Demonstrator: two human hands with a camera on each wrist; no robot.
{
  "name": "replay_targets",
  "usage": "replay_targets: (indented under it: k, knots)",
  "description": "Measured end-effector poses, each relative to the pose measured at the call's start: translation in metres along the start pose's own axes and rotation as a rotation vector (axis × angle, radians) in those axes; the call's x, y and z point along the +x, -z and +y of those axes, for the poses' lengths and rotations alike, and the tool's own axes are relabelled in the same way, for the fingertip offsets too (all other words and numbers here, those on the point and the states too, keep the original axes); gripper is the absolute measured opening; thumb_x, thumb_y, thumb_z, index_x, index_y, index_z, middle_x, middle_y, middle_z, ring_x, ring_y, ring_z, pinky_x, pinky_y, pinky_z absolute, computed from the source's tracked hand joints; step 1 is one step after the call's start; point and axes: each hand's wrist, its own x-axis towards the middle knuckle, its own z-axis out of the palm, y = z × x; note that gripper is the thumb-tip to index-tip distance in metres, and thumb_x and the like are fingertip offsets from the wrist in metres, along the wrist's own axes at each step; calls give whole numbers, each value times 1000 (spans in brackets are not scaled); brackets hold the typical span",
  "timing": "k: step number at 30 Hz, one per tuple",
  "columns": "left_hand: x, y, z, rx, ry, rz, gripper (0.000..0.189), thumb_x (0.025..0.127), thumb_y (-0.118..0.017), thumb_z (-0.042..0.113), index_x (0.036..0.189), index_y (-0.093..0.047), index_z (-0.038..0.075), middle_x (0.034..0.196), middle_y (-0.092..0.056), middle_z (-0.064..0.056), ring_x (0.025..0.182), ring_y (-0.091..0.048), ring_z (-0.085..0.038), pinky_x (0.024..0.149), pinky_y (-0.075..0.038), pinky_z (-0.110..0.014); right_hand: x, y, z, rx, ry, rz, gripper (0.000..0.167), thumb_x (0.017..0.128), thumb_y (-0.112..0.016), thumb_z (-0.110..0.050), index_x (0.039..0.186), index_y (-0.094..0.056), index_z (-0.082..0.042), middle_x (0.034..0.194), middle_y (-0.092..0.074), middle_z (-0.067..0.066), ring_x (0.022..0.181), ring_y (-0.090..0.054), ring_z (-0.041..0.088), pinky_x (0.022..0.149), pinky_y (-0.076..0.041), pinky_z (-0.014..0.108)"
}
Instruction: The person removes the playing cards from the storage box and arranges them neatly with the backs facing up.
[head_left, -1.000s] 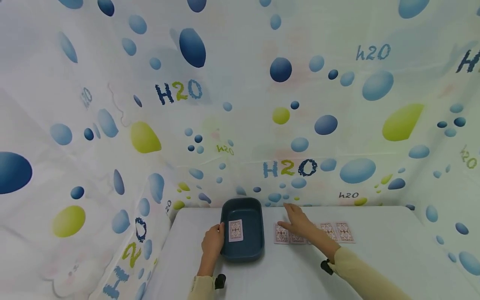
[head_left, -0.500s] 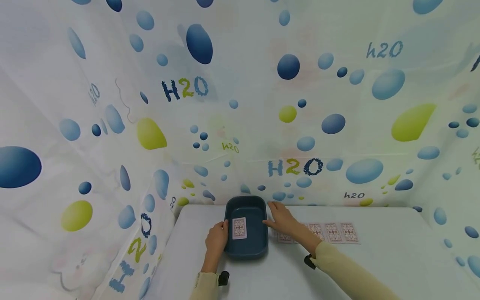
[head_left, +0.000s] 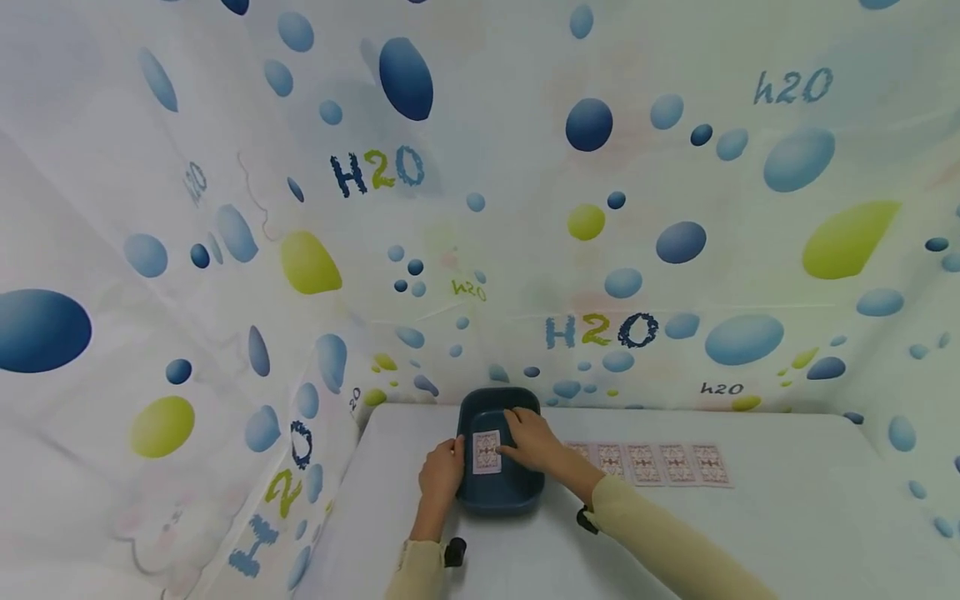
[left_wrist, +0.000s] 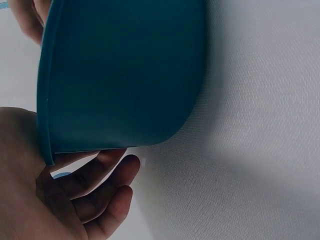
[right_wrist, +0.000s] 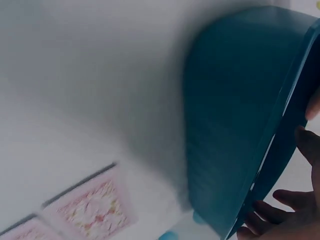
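- Right hand [head_left: 534, 442] has shifted left over the blue oblong plastic tray [head_left: 501, 502], lower centre; thumb and fingers apart near the rectangular red-patterned card [head_left: 483, 452].
- Left hand [head_left: 441, 471] clamps the tray's side, probably steadying it.

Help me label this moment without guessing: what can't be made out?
Card in the tray: face hidden; the head view shows only its back.
Leftmost card in the row: lower part hidden by the right arm, head view.
Right hand: contact with the card too small to tell, head view.
Tray: inside hidden by its wall, left wrist view.
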Motion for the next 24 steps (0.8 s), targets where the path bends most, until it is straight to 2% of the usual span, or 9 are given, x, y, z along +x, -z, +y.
replay_targets:
  k: [9,16,20,24]
  knots:
    - [1,0,-1,1,-17,4,42,105,-50,37,115,-73,4,110,-74,-19,96,-71,-41,74,-55,-55,19,-21,-22,10,-76,-104,71,92,-72,-39,144,-45,2,141,-53,25,132,-51,41,106,-44,55]
    - [1,-2,-3,5,-29,7,41,105,-49,37,106,-74,4,99,-76,-16,79,-71,-32,63,-52,-48,29,-28,-33,-10,-167,-202,72,88,-78,-33,144,-45,-2,140,-53,24,129,-52,40,105,-45,56]
    - [0,-2,-3,2,-29,7,42,105,-48,37,107,-74,4,97,-75,-15,77,-70,-30,62,-52,-47,31,-28,-34,-23,-186,-239,73,86,-81,-30,144,-45,-3,139,-53,22,128,-52,40,105,-46,55]
    - [1,-2,-2,-1,-31,11,42,105,-48,37,109,-73,4,100,-75,-16,82,-72,-33,65,-53,-50,34,-28,-35,-34,-193,-252,73,85,-82,-30,143,-46,-4,139,-52,21,127,-52,39,103,-47,53]
